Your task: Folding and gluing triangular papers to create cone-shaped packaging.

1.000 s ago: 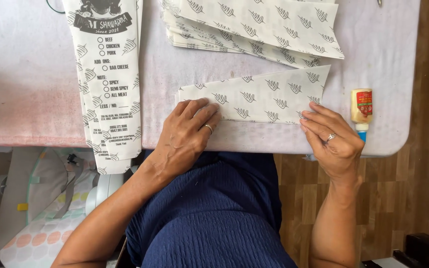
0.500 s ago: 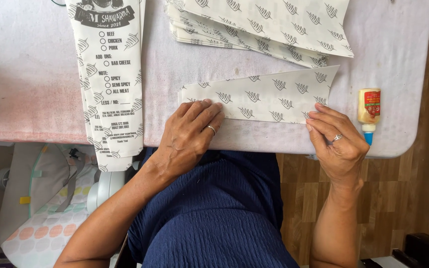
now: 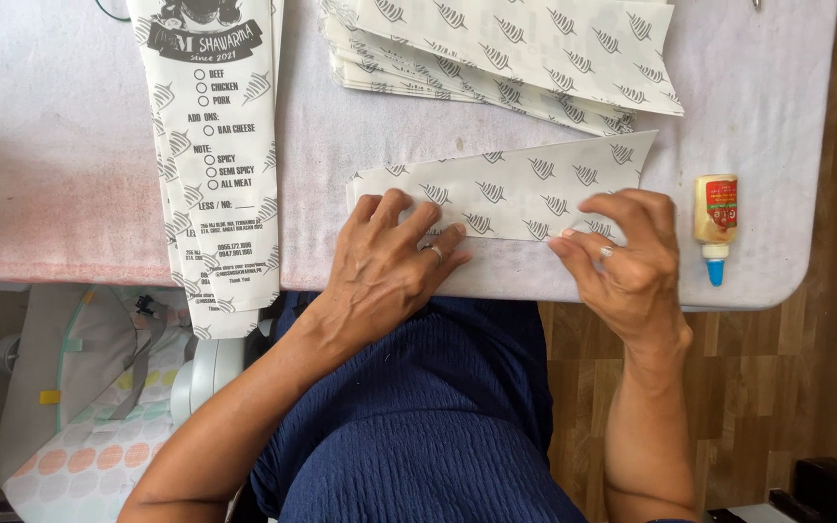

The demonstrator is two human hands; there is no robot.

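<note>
Head view, looking down at a table [image 3: 70, 194] covered in a pale, slightly mottled cloth. At the near edge lies a folded paper sheet [image 3: 525, 189] — a long tapering piece, white with a repeated grey leaf motif — with its wider end to the right. The left hand [image 3: 389, 266] rests flat on the sheet's near left part, fingers spread and pressing down, clamped on nothing; a ring shows on one finger. The right hand [image 3: 627, 257] sits at the sheet's near right edge with fingers curled, their tips touching the paper; whether they pinch the edge or only press on it cannot be told from this view. A ring shows on this hand too.

Far of the sheet, a fanned stack of like sheets [image 3: 506, 48] lies overlapping, running off the top of the frame. To the left, a stack of long printed sleeves [image 3: 210, 155] with tick-box text hangs over the near table edge. Just right of the right hand, a small glue bottle [image 3: 716, 218] with a blue tip lies on the cloth, tip pointing near. Below the table — a dark blue ribbed garment [image 3: 418, 416] and wooden flooring [image 3: 777, 387]
</note>
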